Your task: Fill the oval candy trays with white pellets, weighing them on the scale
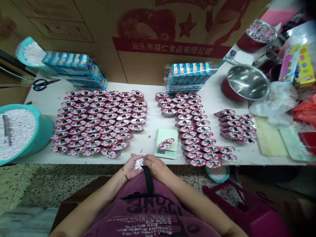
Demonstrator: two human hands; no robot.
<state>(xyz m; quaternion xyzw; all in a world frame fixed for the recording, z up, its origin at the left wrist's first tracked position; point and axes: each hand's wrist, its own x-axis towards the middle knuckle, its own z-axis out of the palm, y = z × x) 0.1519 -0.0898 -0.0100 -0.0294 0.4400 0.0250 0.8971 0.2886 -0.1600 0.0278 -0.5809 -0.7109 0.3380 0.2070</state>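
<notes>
Left hand [133, 163] is cupped palm up at the table [148, 144] edge, holding a small heap of white candies [139, 163]. Gold bangle [124, 173] on that wrist. Right hand [153, 163] sits just beside it, touching the heap; fingers curl in at the candies, can't tell whether they pinch any. Both hands meet over the lap, above a purple shirt [148, 210] with a black strap [148, 179].

Just past the right hand: a pale green scale [166, 144] with one tin [166, 143] lying tilted on its pan. Right of the scale, a column of red-and-white tins [195, 131] runs away from the hands, with a smaller batch [234, 126] further right. Left of the left hand and beyond, a big block of the same tins [98, 121] in overlapping rows.

Far left of the hands, a teal tub [22, 131] full of white candies; another teal tub [31, 52] behind it, blurred. Scissors [43, 84] near that. Stacks of blue boxes [74, 64] at the back left, a second blue stack [190, 74] straight ahead of the hands. Far right: steel bowl [247, 82], crumpled plastic bag [276, 98], a pot of wrapped pieces [259, 33]. Cardboard wall [158, 33] behind the table. A small teal bowl [218, 172] sits under the table edge, right of the right hand.
</notes>
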